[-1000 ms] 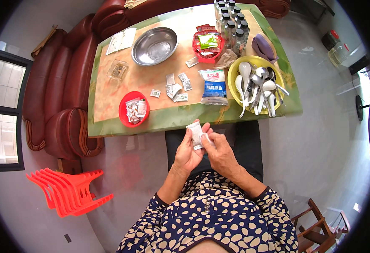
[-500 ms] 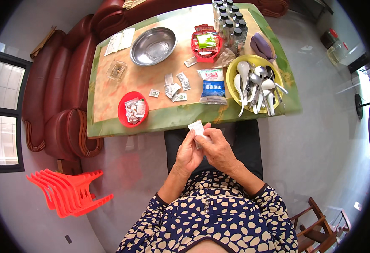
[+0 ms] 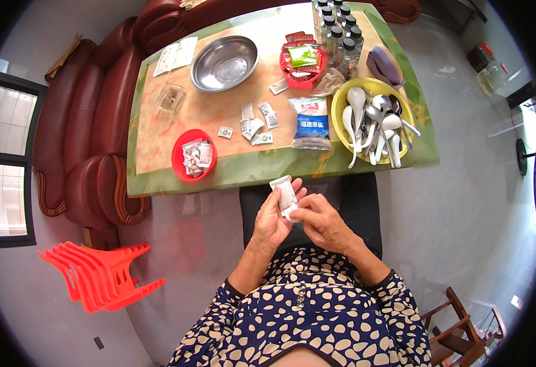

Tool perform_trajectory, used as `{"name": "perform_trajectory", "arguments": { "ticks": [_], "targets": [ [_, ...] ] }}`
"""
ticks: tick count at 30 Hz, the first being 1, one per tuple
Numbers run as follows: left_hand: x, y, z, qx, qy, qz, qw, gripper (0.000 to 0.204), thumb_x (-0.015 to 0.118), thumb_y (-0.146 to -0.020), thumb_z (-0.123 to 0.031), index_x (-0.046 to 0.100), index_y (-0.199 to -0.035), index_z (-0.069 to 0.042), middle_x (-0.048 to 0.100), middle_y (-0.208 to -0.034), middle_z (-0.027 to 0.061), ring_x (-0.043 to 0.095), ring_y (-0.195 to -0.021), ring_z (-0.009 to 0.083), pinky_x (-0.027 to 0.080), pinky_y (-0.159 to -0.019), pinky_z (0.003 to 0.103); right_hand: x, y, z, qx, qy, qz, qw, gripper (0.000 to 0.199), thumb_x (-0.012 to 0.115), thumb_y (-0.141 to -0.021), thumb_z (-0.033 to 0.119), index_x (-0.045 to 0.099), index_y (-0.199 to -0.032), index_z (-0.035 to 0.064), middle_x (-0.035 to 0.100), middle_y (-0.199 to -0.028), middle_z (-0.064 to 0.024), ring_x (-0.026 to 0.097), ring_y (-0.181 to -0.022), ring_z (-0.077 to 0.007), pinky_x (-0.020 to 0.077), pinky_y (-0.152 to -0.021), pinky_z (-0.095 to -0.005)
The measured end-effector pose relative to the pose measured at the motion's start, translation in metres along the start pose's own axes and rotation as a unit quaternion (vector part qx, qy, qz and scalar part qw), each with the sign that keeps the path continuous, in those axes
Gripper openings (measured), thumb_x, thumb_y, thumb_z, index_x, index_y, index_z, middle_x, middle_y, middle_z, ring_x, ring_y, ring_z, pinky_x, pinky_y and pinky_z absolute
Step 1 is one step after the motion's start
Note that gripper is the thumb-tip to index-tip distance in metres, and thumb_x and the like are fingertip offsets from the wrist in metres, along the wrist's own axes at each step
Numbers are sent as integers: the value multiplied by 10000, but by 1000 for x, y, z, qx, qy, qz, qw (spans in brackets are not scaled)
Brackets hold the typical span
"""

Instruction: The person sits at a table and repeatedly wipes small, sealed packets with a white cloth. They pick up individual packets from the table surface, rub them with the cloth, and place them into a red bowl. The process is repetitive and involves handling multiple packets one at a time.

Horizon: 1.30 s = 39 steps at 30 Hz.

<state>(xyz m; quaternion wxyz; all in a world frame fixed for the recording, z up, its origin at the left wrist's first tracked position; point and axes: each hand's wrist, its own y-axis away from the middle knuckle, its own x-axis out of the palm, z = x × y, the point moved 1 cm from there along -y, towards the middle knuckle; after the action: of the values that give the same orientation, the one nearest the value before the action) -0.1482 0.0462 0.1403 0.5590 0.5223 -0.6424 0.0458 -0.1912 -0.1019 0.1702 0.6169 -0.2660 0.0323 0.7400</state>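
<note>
A small white packet (image 3: 285, 194) lies across the fingers of my left hand (image 3: 272, 221), whose thumb presses on its side. My right hand (image 3: 321, 221) pinches the packet's lower end between thumb and fingers. Both hands are over my lap, just short of the table's near edge. Beyond them, a red bowl (image 3: 177, 160) holds several similar packets. Several loose sachets (image 3: 252, 127) lie mid-table, with a blue and white plastic bag (image 3: 311, 125) to their right.
A yellow basin (image 3: 339, 101) full of spoons stands near the table's right edge. Behind are a red basket (image 3: 292, 79), several black-capped bottles (image 3: 348, 55) and a steel basin (image 3: 203, 68). Red stacked plastic chairs (image 3: 99, 275) stand at lower left, a wooden chair (image 3: 460, 330) at lower right.
My right hand has slid down to the packet's lower end, leaving more of the packet showing. My left hand still holds it. The view has shifted slightly.
</note>
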Motion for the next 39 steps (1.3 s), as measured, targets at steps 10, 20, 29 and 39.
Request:
{"name": "perform_trajectory", "arguments": {
  "ticks": [10,20,29,39],
  "targets": [
    [-9,0,-8,20,-30,25,999,441,352,-1020,-308,347,-1401,-85,430,-1413,133,443,-1277,285,406,-1016,454,1,7,-5,27,175,3,984,323,615,-684,-55,640,-984,61,535,-958,-111,515,-869,-288,469,-763,-374],
    [16,10,0,-16,-2,69,997,482,275,-1033,-375,389,-1369,-50,479,-1355,131,476,-1228,230,377,-1056,359,27,-10,1,-43,185,-71,979,435,614,-745,62,576,-1175,15,507,-1126,-163,502,-1030,-322,439,-893,-397],
    [5,9,4,20,17,51,998,403,344,-1026,-302,401,-1369,-97,502,-1330,77,476,-1229,217,390,-1035,400,20,-16,-1,2,269,-98,958,442,602,-760,64,565,-1195,0,507,-1133,-149,510,-1034,-303,450,-862,-380],
    [2,7,-8,12,24,49,998,439,320,-1026,-339,352,-1404,-118,452,-1396,98,448,-1266,252,380,-1043,427,4,-18,5,77,33,-104,991,441,551,-780,-89,551,-1213,-5,477,-1085,-166,529,-974,-301,461,-836,-342]
  ]
}}
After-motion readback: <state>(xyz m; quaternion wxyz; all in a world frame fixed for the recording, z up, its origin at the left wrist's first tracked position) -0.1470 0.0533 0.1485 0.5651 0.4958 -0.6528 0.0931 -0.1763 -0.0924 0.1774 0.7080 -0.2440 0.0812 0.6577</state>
